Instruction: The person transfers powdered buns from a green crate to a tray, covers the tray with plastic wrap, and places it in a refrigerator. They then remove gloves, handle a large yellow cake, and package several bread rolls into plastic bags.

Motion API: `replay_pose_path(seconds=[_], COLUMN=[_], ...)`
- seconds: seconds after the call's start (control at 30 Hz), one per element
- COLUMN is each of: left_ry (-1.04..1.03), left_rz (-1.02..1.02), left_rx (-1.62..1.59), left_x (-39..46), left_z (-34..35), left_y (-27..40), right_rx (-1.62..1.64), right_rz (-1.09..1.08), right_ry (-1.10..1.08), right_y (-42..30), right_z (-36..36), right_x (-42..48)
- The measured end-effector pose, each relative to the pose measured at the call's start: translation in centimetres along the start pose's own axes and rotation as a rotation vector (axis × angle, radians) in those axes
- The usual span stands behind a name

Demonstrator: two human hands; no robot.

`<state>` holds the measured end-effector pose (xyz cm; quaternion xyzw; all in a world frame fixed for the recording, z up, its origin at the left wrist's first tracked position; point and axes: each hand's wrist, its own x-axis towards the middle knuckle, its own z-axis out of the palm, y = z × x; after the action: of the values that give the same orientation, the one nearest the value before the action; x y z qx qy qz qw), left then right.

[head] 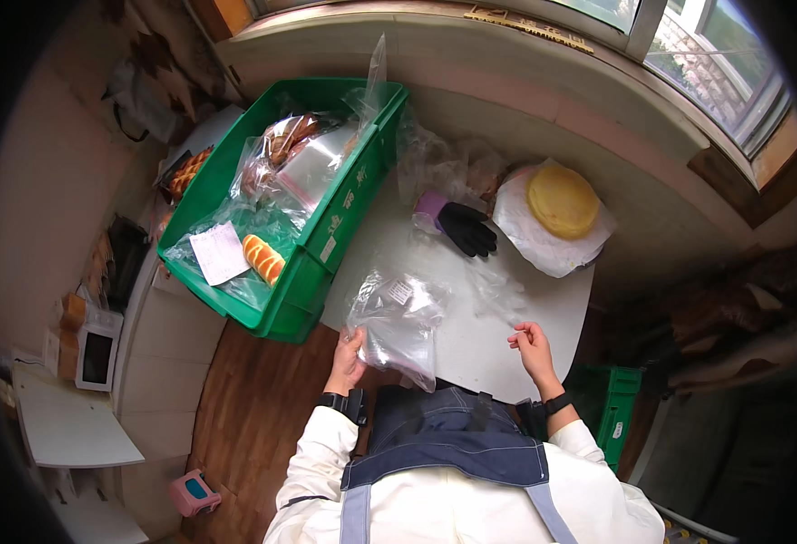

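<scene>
My left hand (349, 360) grips the edge of a clear plastic bag (398, 333) at the front of the white table (466, 353). A small label with writing shows through the plastic. My right hand (533, 350) hovers over the right part of the tabletop, its fingers loosely bent and nothing visible in them. Just beyond its fingertips lies a clear disposable glove (497, 289). Farther back rests a black-coated work glove (463, 224) with a purple cuff. Round yellow cake layers (563, 202) sit on white paper (534, 238) at the back right.
A green plastic crate (330, 251) on the left holds packaged bread (290, 136), a glazed bread roll (262, 260) and a written paper slip (219, 253). Crumpled clear plastic (439, 156) lies by the wall. Another green crate (619, 408) stands right, a microwave (98, 350) far left.
</scene>
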<state>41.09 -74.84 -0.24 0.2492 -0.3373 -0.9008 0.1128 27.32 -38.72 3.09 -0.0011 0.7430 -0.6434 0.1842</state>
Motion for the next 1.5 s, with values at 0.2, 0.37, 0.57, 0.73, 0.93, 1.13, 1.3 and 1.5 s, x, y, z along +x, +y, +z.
replay_pose_path(seconds=[0.2,0.37,0.57,0.73,0.93,1.13,1.3,1.5], left_ry=[0.088,0.07,0.312,0.212,-0.243,-0.494,-0.947,-1.14], left_rz=[-0.132,-0.212,-0.069,-0.11,-0.442,-0.695,-0.743,-0.838], left_rx=[0.156,0.32,0.979,1.046,0.819,0.75,1.051,1.081], left_x=[0.7,1.0,0.3,-1.5,0.0,-3.0,-7.9,-16.0], left_z=[-2.9,-0.3,-3.6,-0.7,2.9,7.7,13.6,21.4], left_y=[-4.9,-4.2,-3.6,1.5,3.8,-1.8,-5.0,-13.8], right_rx=[-0.315,-0.837,-1.053,-0.761,-0.497,-0.565,-0.32,0.155], right_rz=[-0.193,-0.406,-0.369,-0.55,-0.171,0.525,0.827,0.968], right_ry=[0.04,0.243,0.322,0.409,0.399,0.618,0.707,0.891], right_y=[-1.6,-0.6,-0.5,0.8,7.7,13.8,24.7,30.7], right_z=[3.0,5.9,7.6,4.2,-1.4,-3.3,-0.5,6.1], right_x=[4.3,8.0,7.0,1.6,-11.3,-29.9,-48.6,-61.1])
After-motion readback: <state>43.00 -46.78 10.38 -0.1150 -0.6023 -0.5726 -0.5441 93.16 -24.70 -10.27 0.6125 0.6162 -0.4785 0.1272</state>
